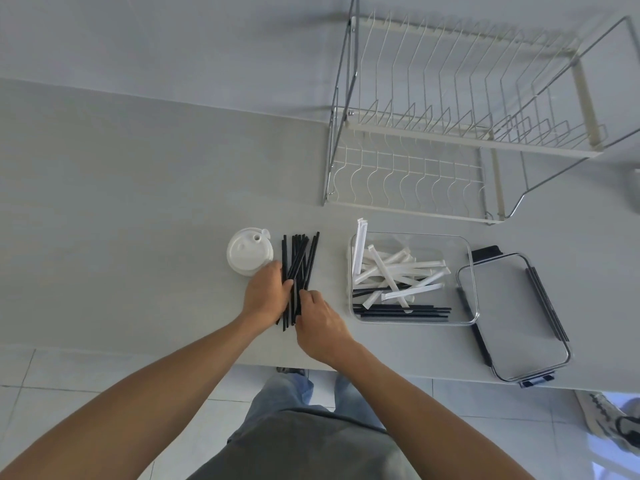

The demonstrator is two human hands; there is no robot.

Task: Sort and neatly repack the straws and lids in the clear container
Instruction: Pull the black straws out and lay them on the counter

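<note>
Black straws (298, 268) lie bunched on the counter (138, 202), the left hand (265, 294) and right hand (320, 318) closed around their near ends, squaring them. Just left of the grip sits a stack of white lids (249, 251). Right of it, the clear container (414, 277) holds unsorted wrapped straws (398, 268) and more black ones, so sorting looks about half done and repacking has not begun.

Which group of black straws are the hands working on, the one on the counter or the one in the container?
The black straw bundle on the counter, beside the white lids. Both hands grip it; the other black straws lie untouched in the clear container.
</note>
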